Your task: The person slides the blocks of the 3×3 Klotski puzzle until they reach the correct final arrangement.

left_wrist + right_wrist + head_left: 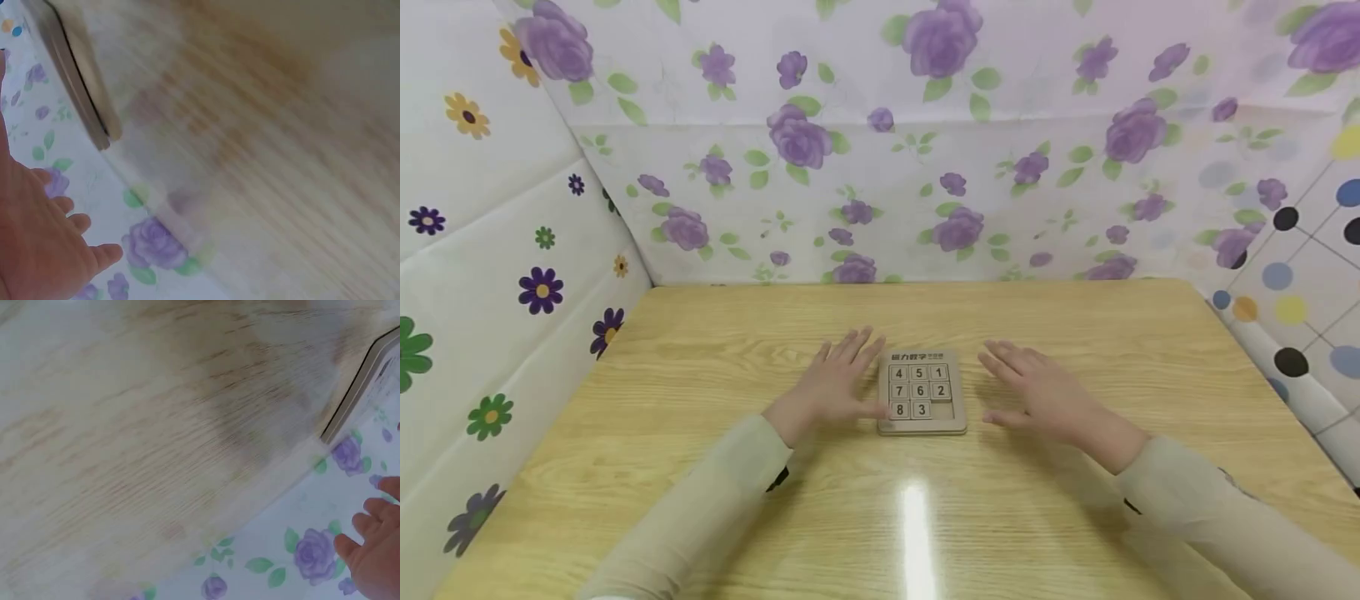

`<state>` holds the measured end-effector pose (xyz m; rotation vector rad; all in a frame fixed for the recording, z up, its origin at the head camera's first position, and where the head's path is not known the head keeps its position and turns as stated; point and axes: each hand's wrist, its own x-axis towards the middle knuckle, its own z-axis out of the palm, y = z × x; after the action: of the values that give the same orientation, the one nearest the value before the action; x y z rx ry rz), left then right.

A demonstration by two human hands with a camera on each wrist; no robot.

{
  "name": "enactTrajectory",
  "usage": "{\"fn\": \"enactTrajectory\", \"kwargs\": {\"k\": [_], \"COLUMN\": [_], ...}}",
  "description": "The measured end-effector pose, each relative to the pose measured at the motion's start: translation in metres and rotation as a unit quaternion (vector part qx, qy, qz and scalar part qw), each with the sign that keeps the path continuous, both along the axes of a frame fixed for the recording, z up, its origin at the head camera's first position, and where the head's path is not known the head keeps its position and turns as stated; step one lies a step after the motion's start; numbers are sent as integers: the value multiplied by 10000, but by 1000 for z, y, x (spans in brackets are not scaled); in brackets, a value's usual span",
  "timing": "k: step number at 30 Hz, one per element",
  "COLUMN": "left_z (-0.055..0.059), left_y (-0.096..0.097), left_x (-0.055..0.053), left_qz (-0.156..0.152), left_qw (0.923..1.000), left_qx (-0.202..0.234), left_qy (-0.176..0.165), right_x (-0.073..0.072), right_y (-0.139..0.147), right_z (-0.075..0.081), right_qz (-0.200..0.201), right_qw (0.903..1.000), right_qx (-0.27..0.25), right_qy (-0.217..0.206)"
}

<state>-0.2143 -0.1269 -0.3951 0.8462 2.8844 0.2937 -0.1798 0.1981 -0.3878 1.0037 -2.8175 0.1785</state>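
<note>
A beige number slide puzzle (922, 428) lies flat on the wooden table, between the two hands. Its numbered tiles read 4 5 1, 7 6 2 and 8 3 from the top row down, with a gap at the bottom right. My left hand (835, 387) is at the puzzle's left side, fingers extended, its thumb tip over the lower left edge; contact cannot be told. To the right, apart from the puzzle, my right hand (1048, 396) has its fingers extended and holds nothing. Both wrist views show only the puzzle's edge (78, 87).
The light wooden table (700, 500) reflects a bright strip of light near its front. A purple-flowered cloth (880, 167) hangs behind it. A flower-patterned cloth (497, 275) stands at the left, and a dotted one (1311, 283) at the right.
</note>
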Motion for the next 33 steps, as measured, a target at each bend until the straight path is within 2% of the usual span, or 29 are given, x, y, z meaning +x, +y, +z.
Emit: {"fn": "enactTrajectory", "kwargs": {"k": [6, 13, 20, 26, 33], "left_z": [-5, -9, -13, -15, -13], "left_y": [6, 7, 6, 7, 10], "left_x": [-1, -4, -6, -7, -8], "left_qz": [-76, -176, -200, -242, -251], "left_qw": [9996, 9985, 9973, 9967, 9959], "left_qx": [-190, -320, -365, -322, -342], "left_qy": [-193, -400, -597, -709, -797], "right_x": [-3, -6, -3, 0, 1], "right_y": [-13, -25, -32, -31, -28], "right_z": [-4, -10, -16, -22, -24], "right_qz": [751, 1140, 1237, 1212, 1163], "right_qw": [9969, 9918, 9881, 9872, 9886], "right_qx": [235, 487, 774, 689, 588], "right_qy": [-59, -299, -485, -772, -759]}}
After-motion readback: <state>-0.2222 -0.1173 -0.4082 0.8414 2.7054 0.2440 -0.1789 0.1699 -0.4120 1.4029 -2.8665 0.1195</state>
